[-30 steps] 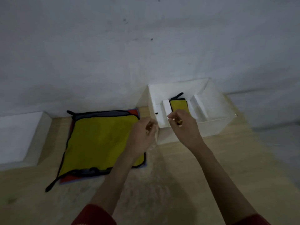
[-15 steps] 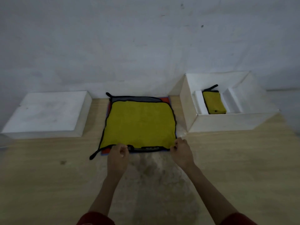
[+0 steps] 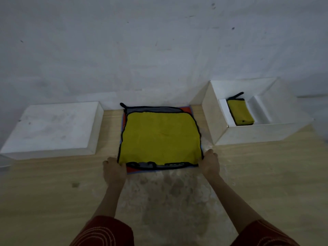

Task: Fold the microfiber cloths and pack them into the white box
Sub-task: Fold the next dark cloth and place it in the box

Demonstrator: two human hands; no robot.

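Gripping the two near corners of a square yellow microfiber cloth (image 3: 159, 137) edged in black, the person is reaching forward over a pale wooden tabletop (image 3: 266, 174). The left hand (image 3: 114, 172) is closing on the near left corner with its fingers curled in, and the right hand (image 3: 209, 163) is pinching the near right corner in the same way. The fingertips themselves are lying hidden beneath the backs of the hands.

The yellow microfiber cloth is lying flat on top of a small stack. A grey cloth (image 3: 150, 110) is showing along the far edge of that stack, and an orange-red cloth (image 3: 185, 109) is peeking out at the far right corner. The stack is sitting against a whitish wall (image 3: 159, 50).

Just beside the stack on the right, an open rectangular white box (image 3: 266, 132) is standing on the table. A folded yellow cloth (image 3: 240, 112) with a black loop is lying inside it, in the channel between two white raised ridges.

To the left of the stack, apart from it, a flat white rectangular block (image 3: 53, 126) is resting against the wall. Dark red patterned sleeves (image 3: 104, 231) are covering both upper arms at the bottom of the view.
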